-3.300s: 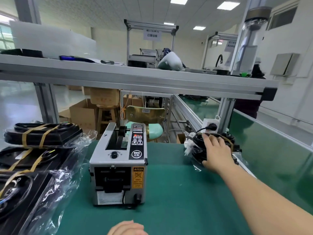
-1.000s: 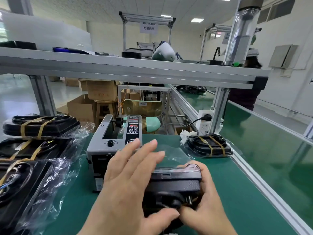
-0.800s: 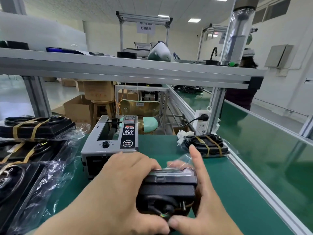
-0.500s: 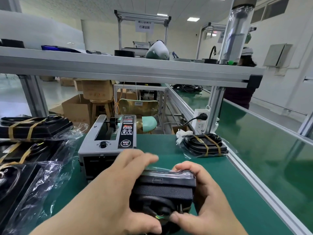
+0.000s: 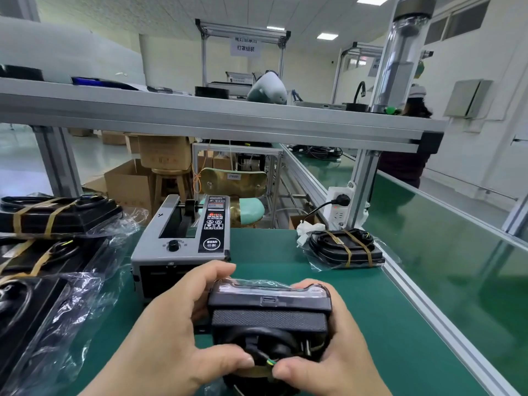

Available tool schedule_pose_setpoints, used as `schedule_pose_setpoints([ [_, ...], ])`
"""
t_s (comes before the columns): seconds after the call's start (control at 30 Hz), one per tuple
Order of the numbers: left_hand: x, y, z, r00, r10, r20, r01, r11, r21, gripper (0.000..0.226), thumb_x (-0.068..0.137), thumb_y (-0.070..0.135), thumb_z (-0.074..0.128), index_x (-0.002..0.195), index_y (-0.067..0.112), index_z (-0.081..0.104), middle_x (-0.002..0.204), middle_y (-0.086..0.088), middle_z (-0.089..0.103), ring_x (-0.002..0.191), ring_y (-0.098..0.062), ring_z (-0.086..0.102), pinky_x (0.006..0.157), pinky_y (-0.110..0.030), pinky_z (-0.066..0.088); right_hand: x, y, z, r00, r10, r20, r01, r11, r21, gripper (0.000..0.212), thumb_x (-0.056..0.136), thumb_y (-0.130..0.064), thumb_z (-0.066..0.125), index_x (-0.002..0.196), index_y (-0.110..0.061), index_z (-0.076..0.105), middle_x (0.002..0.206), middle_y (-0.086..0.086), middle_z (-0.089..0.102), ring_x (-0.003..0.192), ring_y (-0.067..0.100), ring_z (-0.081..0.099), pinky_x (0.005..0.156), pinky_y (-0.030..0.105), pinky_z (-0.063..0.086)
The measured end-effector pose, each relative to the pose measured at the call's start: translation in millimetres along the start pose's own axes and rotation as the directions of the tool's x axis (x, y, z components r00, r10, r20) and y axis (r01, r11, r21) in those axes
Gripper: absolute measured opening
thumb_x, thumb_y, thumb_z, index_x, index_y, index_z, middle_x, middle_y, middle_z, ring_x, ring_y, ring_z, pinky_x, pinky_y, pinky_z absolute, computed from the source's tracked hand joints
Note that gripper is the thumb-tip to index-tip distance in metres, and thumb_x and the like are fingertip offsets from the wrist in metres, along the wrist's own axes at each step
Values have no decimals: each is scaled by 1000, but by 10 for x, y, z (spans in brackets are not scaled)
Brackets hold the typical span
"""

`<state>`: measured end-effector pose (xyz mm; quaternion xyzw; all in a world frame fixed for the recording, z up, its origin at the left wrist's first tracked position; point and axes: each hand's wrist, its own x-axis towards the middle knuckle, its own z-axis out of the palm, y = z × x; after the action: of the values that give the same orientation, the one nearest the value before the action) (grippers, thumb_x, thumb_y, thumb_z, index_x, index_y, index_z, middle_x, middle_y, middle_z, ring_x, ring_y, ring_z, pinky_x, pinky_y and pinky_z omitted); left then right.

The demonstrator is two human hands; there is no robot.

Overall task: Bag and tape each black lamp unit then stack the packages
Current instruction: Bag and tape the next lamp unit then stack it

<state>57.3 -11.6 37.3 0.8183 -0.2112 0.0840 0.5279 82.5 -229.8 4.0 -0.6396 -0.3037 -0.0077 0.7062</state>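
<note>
While its long axis is lying crosswise near the bench's [image 5: 394,318] front edge, the black lamp unit [image 5: 270,312] is being gripped by fingers [image 5: 210,274] of left hand [image 5: 174,335] and right hand [image 5: 343,347], tape dispenser [image 5: 183,241] just beyond the left.

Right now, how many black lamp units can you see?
5. Held lamp unit in the left hand and right hand; taped unit near the socket; three bagged at left: far unit, middle unit, near unit. Others may hide off-frame.

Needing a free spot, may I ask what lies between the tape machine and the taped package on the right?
Head view: only bare green mat between tape machine and package.
</note>
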Motion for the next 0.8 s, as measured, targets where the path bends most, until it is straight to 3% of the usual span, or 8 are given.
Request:
schedule_pose_setpoints([
  [0.07,22,-36,10,997,53,-58,-51,998,35,87,39,49,88,116,62,48,112,25,65,101,1,66,87,-13,49,22,43,-5,997,-74,-29,73,996,-41,65,45,-17,90,101,-32,60,104,7,68,91,20,67,76,30,54],
  [0.17,-17,-71,24,986,118,-117,-109,991,82,85,43,54,85,119,59,48,115,26,65,102,1,65,92,-14,47,16,48,-28,997,-70,-37,68,996,-52,65,50,-14,89,105,-30,59,112,-1,65,98,17,66,79,27,53],
  [0.27,-64,-104,65,986,93,-138,-90,996,28,82,44,63,83,119,60,48,118,27,63,105,0,64,94,-18,47,14,12,-16,999,-36,3,36,996,-77,67,55,-25,90,112,-31,55,115,-2,64,103,16,64,82,24,51],
  [0.4,-157,-149,132,986,40,-160,-42,999,-10,95,49,61,82,131,60,36,133,33,50,118,7,53,93,-13,46,12,64,-39,998,-62,-10,60,992,-115,64,53,-23,90,107,-34,58,109,1,66,95,16,65,79,28,53],
  [0.47,-188,-228,137,961,-78,-265,51,993,-108,89,54,53,83,133,53,41,132,32,52,118,7,54,88,-19,51,15,89,-30,992,-98,-77,85,983,-162,65,48,-32,91,105,-37,59,106,0,67,91,15,65,78,27,53],
  [0.57,-169,-420,76,817,-350,-459,218,923,-318,29,80,22,73,106,29,64,100,11,74,92,-9,71,77,-32,55,17,137,-15,964,-168,-208,118,966,-232,62,50,-32,85,104,-44,57,103,-9,67,88,10,66,76,20,52],
  [0.67,-147,-543,8,674,-638,-371,349,718,-602,13,93,10,55,98,15,66,76,-3,75,66,-16,69,62,-32,47,-5,168,-19,957,-188,-219,120,949,-292,54,62,-38,79,110,-42,54,106,-9,65,91,15,65,79,25,53],
  [0.8,-111,-552,-64,595,-773,-221,339,490,-803,14,91,19,58,97,13,69,64,-1,70,50,-9,61,43,-21,46,-21,191,-31,961,-187,-203,117,943,-312,49,69,-36,75,113,-37,55,104,-6,64,90,18,64,79,26,53],
])
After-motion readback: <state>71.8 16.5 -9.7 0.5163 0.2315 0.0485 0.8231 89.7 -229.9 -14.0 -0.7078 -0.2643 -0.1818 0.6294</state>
